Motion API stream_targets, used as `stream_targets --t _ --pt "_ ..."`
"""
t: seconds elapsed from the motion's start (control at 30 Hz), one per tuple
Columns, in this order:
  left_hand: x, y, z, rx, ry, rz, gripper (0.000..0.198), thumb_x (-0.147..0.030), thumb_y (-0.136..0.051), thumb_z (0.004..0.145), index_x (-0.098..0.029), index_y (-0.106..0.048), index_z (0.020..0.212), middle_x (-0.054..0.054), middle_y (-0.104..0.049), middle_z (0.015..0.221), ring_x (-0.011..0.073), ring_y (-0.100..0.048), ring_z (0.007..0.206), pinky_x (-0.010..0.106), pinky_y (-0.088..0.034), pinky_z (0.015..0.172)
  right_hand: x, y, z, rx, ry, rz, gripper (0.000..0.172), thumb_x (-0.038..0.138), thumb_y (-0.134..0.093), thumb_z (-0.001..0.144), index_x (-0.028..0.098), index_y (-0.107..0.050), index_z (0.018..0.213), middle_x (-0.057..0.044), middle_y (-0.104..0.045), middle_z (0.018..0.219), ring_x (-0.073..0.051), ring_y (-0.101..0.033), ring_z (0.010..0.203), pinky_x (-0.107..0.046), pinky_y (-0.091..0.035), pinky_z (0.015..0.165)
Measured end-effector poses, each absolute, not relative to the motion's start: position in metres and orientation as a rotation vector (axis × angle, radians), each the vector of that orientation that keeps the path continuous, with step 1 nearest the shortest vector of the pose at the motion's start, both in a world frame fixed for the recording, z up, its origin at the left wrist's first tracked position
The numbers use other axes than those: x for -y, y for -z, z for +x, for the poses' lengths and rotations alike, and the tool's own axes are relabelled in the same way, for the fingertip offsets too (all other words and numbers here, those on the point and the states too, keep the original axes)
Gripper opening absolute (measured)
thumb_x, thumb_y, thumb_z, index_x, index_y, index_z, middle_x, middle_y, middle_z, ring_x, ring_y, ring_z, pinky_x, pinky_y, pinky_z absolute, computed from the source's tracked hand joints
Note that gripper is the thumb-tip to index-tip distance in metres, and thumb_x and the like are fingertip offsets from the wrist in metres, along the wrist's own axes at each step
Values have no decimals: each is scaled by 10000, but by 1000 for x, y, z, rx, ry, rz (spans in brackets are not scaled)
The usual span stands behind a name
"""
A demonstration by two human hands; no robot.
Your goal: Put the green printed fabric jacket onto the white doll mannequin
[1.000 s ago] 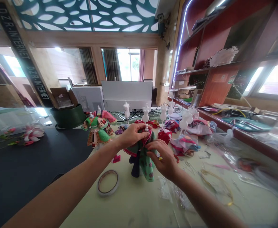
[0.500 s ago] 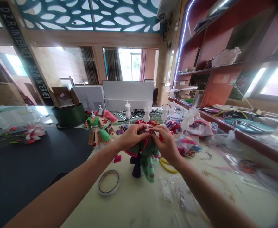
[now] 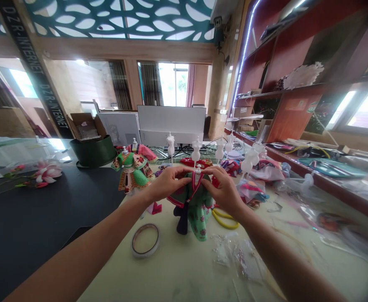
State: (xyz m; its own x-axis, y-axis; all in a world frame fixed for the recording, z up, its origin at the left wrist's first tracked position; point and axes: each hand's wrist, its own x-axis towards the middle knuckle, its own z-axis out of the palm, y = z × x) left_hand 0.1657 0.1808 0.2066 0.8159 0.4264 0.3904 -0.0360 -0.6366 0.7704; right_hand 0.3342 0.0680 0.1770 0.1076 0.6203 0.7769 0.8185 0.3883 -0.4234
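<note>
In front of me a small green doll dress (image 3: 199,218) with red beaded trim stands on a white mini mannequin (image 3: 198,168). Its neck knob shows between my hands. My left hand (image 3: 173,182) pinches the left side of the dress's collar, thumb and fingers together. On the other side, my right hand (image 3: 220,183) pinches the collar near the neck. The red trim (image 3: 197,184) forms a V down the front between them. A dark blue tassel-like piece (image 3: 182,220) hangs at the lower left of the dress.
Bare white mannequins (image 3: 196,149) stand behind, with dressed ones (image 3: 129,167) at left. A tape roll (image 3: 145,240) lies front left; a yellow ring (image 3: 224,220) and small plastic bags (image 3: 247,258) lie right. Fabric scraps (image 3: 268,170) are heaped far right. A monitor (image 3: 171,121) stands behind.
My hands have drawn slightly apart at the collar, and the red trim, earlier closer together, now opens into a V. The view has shifted a little.
</note>
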Motion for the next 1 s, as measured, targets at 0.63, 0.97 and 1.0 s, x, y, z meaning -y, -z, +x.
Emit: stream_targets --t 0.63,0.97,1.0 --pt "-173 -206 165 -291 -840 2306 283 -243 -609 814 -228 -644 1094 32 -681 1085 181 -609 1024 311 -473 913 -63 -178 337 1660 214 -1328 254 240 -639 813 230 -578 1059 -56 -627 1026 -237 -564 999 -420 -461 861" --pt "-163 -197 167 -371 -1068 2366 224 -277 -558 849 -220 -677 1031 21 -719 1006 192 -655 931 313 -513 852 -65 -175 336 1532 153 -1319 158 214 -514 877 224 -640 971 -48 -673 941 -221 -616 916 -391 -486 830" --pt "-162 -196 168 -377 -1097 2368 223 -268 -556 849 -220 -676 1032 21 -718 1008 193 -655 933 315 -512 856 -66 -175 336 1528 155 -1312 159 213 -511 879 226 -644 966 -45 -672 939 -218 -617 915 -386 -486 831"
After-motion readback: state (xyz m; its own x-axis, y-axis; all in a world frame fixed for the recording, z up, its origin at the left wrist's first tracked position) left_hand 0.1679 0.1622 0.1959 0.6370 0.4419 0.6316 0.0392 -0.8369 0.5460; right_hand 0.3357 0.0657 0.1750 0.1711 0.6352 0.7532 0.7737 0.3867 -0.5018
